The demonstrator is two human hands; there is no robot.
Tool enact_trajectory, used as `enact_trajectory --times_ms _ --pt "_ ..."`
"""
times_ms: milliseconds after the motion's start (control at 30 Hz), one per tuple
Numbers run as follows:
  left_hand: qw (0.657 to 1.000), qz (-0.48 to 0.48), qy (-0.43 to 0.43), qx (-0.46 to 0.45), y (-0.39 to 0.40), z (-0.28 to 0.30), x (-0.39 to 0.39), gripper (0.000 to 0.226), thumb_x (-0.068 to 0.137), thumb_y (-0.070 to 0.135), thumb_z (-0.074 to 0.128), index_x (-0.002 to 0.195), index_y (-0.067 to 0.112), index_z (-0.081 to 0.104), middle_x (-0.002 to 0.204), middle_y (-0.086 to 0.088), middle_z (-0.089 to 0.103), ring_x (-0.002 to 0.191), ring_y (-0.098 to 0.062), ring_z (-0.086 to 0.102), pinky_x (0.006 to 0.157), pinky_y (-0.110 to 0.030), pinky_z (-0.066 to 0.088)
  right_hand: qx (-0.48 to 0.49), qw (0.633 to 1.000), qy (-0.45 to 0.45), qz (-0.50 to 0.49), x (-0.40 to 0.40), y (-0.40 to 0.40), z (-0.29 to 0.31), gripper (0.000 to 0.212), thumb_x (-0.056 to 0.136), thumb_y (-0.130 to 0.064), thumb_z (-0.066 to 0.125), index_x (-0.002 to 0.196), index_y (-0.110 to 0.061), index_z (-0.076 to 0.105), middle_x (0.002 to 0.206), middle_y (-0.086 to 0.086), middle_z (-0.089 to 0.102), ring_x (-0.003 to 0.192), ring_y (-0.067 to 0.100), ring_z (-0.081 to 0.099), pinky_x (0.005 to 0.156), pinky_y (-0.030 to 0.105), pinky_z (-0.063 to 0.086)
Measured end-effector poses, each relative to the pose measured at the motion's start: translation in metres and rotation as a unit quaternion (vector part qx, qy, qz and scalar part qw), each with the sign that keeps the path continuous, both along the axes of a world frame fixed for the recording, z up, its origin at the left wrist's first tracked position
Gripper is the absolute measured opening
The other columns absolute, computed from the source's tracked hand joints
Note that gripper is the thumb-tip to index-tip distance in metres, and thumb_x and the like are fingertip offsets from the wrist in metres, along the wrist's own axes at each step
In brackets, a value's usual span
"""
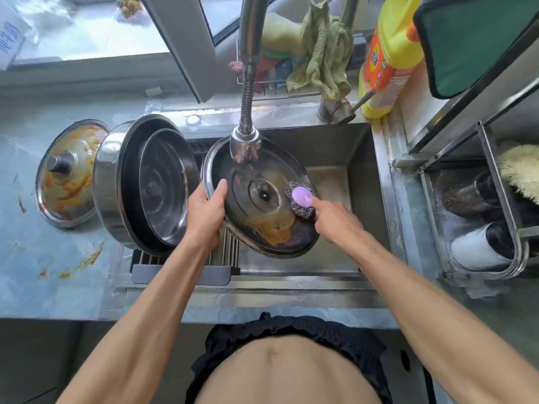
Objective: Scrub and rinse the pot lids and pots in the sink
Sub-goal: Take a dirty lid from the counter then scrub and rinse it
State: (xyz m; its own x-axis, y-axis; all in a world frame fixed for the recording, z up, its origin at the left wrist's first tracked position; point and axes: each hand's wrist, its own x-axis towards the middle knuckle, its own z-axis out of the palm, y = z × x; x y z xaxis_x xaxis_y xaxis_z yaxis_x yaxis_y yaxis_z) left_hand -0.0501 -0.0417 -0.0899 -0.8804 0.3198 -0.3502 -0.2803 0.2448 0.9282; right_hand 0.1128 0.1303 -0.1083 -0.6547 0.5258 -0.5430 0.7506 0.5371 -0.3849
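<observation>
Your left hand [205, 211] grips the lid [259, 199]; right hand [335, 220] holds the scrubber [302, 199]. Orange residue remains; second lid [68, 173] and pots [145, 182] look unwashed.

A: Lid [262, 205] over the sink: dark steel grey, orange smear near its lower edge; scrubber [302, 199] on it, lilac handle above speckled silver-purple wool.

B: Second lid [68, 173] on the counter [35, 258]: silvery, streaked orange; counter pale blue, marbled, rusty-orange spots.

A: Pot [145, 182]: bright steel, black rim band; bottle [390, 53] yellow, orange label; cloth [323, 51] faded green.
</observation>
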Motion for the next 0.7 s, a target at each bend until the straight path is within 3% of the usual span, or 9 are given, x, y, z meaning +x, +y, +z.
enact_trajectory --times_ms 100,167,267,367,433,533,700 --pt "1.000 0.000 -0.005 -0.003 0.007 0.000 0.000 0.016 0.101 0.020 0.061 0.090 0.024 0.072 0.088 0.002 0.076 0.086 -0.015 0.070 0.084 -0.039 0.060 -0.050 0.996 0.068 0.022 -0.011 -0.027 0.003 0.058 0.089 -0.004 0.039 0.140 -0.033 0.045 0.096 0.010 0.062 0.083 0.030 0.058 0.063 0.034 0.045" --pt "1.000 0.005 -0.013 -0.003 0.006 0.002 -0.002 0.015 0.102 0.021 0.061 0.092 0.023 0.072 0.091 -0.001 0.076 0.087 -0.017 0.071 0.083 -0.039 0.061 -0.036 0.996 0.084 0.002 -0.011 -0.016 0.000 0.055 0.091 -0.005 0.041 0.139 -0.033 0.047 0.103 0.012 0.064 0.094 0.034 0.061 0.072 0.036 0.049" --pt "1.000 -0.002 -0.019 -0.009 0.002 0.003 0.000 0.015 0.103 0.022 0.060 0.093 0.018 0.071 0.092 -0.005 0.075 0.086 -0.019 0.071 0.080 -0.038 0.061 0.012 0.999 0.034 -0.022 -0.004 0.014 -0.007 0.057 0.089 -0.006 0.043 0.141 -0.030 0.048 0.116 0.018 0.061 0.108 0.039 0.059 0.078 0.035 0.043" --pt "1.000 0.013 -0.022 0.003 0.001 0.003 0.000 0.014 0.103 0.019 0.060 0.097 0.020 0.072 0.097 -0.006 0.078 0.092 -0.021 0.074 0.082 -0.037 0.061 -0.016 0.998 0.058 0.015 -0.008 -0.006 -0.001 0.054 0.094 -0.010 0.041 0.141 -0.036 0.045 0.107 0.012 0.056 0.099 0.038 0.058 0.077 0.034 0.043" --pt "1.000 0.007 -0.008 0.002 0.001 0.005 -0.001 0.015 0.103 0.018 0.059 0.096 0.021 0.072 0.089 0.002 0.077 0.085 -0.013 0.073 0.074 -0.028 0.060 -0.001 0.998 0.063 0.015 -0.006 -0.002 -0.005 0.053 0.094 -0.011 0.041 0.140 -0.037 0.046 0.108 0.015 0.060 0.098 0.038 0.058 0.075 0.034 0.043" --pt "1.000 -0.013 0.025 -0.012 0.001 0.008 0.001 0.016 0.103 0.018 0.059 0.091 0.019 0.070 0.075 0.010 0.073 0.072 -0.003 0.068 0.066 -0.021 0.055 0.049 0.999 0.006 -0.015 0.002 0.019 -0.014 0.055 0.092 -0.008 0.041 0.143 -0.030 0.044 0.123 0.019 0.059 0.110 0.041 0.058 0.079 0.039 0.044" --pt "0.999 0.002 0.022 -0.023 0.004 0.010 -0.001 0.018 0.102 0.019 0.060 0.086 0.021 0.068 0.072 0.012 0.072 0.071 -0.003 0.067 0.068 -0.023 0.055 -0.002 0.999 0.035 0.012 0.000 -0.009 -0.013 0.060 0.089 -0.006 0.043 0.142 -0.035 0.041 0.111 0.017 0.062 0.097 0.038 0.060 0.076 0.038 0.049"
